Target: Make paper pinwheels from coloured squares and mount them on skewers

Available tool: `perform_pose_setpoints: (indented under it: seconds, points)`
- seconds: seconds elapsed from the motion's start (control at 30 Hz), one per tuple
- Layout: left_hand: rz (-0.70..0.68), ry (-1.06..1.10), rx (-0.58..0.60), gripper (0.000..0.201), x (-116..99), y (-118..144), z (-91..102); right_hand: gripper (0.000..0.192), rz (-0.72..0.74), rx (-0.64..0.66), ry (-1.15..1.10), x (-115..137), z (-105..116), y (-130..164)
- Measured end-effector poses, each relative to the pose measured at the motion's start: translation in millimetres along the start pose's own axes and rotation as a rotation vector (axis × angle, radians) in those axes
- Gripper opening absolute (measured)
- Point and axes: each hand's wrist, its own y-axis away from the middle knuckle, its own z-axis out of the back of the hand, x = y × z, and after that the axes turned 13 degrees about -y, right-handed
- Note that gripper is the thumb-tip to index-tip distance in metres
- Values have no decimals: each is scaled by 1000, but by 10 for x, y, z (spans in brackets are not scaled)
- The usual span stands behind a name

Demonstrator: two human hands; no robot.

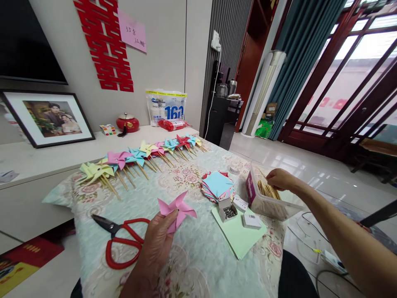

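Flowers pattern the cloth-covered worktop (pixel 192 256), a pale wall (pixel 167 49) behind it, and front and centre is a pink pinwheel (pixel 182 207), held over the near side by the left hand (pixel 159 236), thumb and fingers pinching its lower left blade. Over to the right, the right hand (pixel 281 180) is down at the wooden sticks (pixel 267 191) in a clear plastic tub (pixel 281 212); those fingers are curled, and I cannot tell whether they pinch a stick. Just beside the left hand lie red-handled scissors (pixel 124 260), blades pointing away to the left. Between pinwheel and tub, look: a stack of coloured paper squares (pixel 218 184), blue on top, then an open little box (pixel 226 214) of metal pieces near light green sheets (pixel 240 244). Further back, finished pinwheels on sticks (pixel 119 158) run in a row along the far edge, and beyond them a framed photo (pixel 66 125) and a red jar (pixel 128 124) stand on a white cabinet (pixel 18 159).
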Motion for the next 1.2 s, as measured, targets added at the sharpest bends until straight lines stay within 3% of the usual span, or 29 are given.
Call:
perform_pose_setpoints:
  seconds: [0.1,0.17,0.3,0.37,0.43,0.5,0.6,0.67,0.7,0.8,0.9,0.97,1.1,1.2]
  points:
    - [-17,27,-18,22,14,-18,11,28,54,-75,13,191,73,171]
    - [-33,37,-26,20,17,-29,9,30,151,-44,-30,387,-48,390]
    - [-46,33,-64,19,-8,-19,-18,24,408,297,-143,798,-677,867]
    - [-44,22,-70,18,-29,-4,-30,21,441,363,-145,938,-985,985]
    - [-45,17,-79,18,-42,7,-34,24,453,377,-165,1003,-1126,975]
    - [-46,23,-85,19,-40,9,-30,25,460,339,-197,986,-1044,850]
    - [-51,33,-71,17,-16,-3,-17,19,409,115,-200,811,-607,526]
    - [-54,43,-66,16,0,-13,-12,18,290,-60,-49,614,-282,294]
    - [-54,53,-67,17,4,-17,-12,17,197,-75,84,501,-156,194]
    - [-43,80,-65,19,3,-24,-16,15,40,25,218,158,-16,17]
    - [-41,91,-65,21,-10,-23,-23,31,-56,225,267,-99,-155,1]
    - [-39,86,-67,21,-16,-20,-28,29,-94,312,288,-193,-275,20]
    - [-34,36,-73,19,-14,-19,-28,30,-175,381,303,-250,-346,21]
    - [-49,21,-61,21,-5,-23,-24,31,-227,351,272,-256,-279,10]
